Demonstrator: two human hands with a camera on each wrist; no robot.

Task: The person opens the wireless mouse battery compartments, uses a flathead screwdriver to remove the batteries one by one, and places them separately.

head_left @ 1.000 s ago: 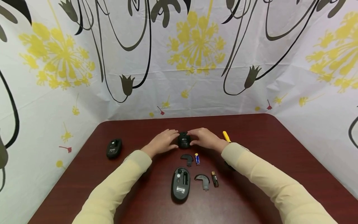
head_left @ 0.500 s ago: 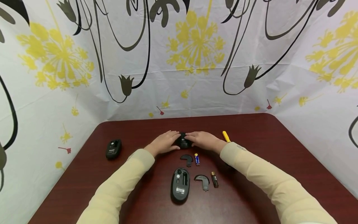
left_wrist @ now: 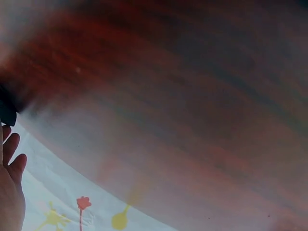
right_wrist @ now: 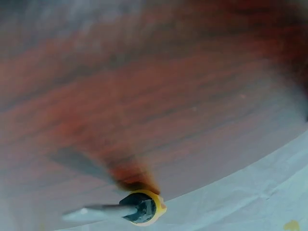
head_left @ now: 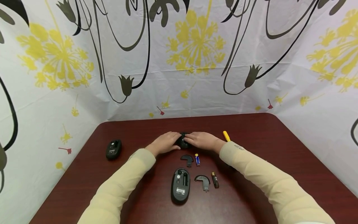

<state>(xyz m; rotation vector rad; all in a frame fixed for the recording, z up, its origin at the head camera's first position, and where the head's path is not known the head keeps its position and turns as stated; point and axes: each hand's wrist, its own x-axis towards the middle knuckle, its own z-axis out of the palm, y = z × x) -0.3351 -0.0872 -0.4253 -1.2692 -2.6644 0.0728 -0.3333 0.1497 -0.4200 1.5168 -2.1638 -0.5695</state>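
Fingers (head_left: 175, 135) of both hands (head_left: 165, 142) (head_left: 203, 139) on black mouse (head_left: 183, 144), nearer mouse's (head_left: 179, 194) battery slot (head_left: 185, 178) uncovered.

From my remote seat I make this out as a screened-off tabletop workspace: white floral-printed sheeting (head_left: 165, 84) hangs round a reddish-brown table (head_left: 251, 133) from nine through twelve to three o'clock, and an opened mouse (head_left: 180, 186) lies at six; I cannot tell what building holds it.
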